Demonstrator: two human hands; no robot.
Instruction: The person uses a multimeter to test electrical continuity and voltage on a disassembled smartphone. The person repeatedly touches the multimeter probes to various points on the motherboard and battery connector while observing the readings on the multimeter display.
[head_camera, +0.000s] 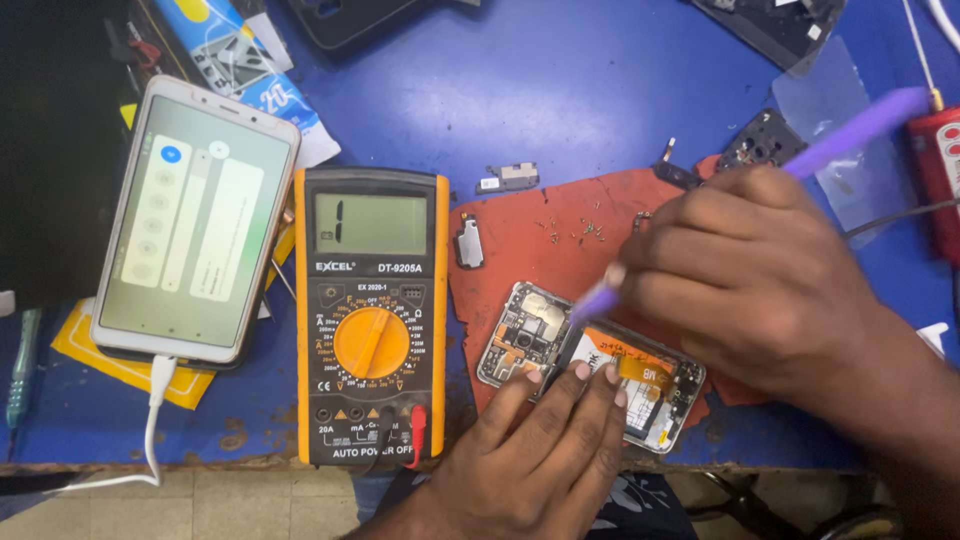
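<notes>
An opened phone with its circuit board and battery exposed lies on a red mat near the bench's front edge. My left hand presses its fingertips down on the phone's lower edge. My right hand grips a purple plastic pry tool like a pen. The tool's tip touches the phone's board near the top of the battery. Tiny screws are scattered on the mat above the phone.
An orange-cased multimeter sits left of the mat. Further left, a white smartphone with a lit screen is plugged into a white cable. Small phone parts and a camera frame lie on the blue bench.
</notes>
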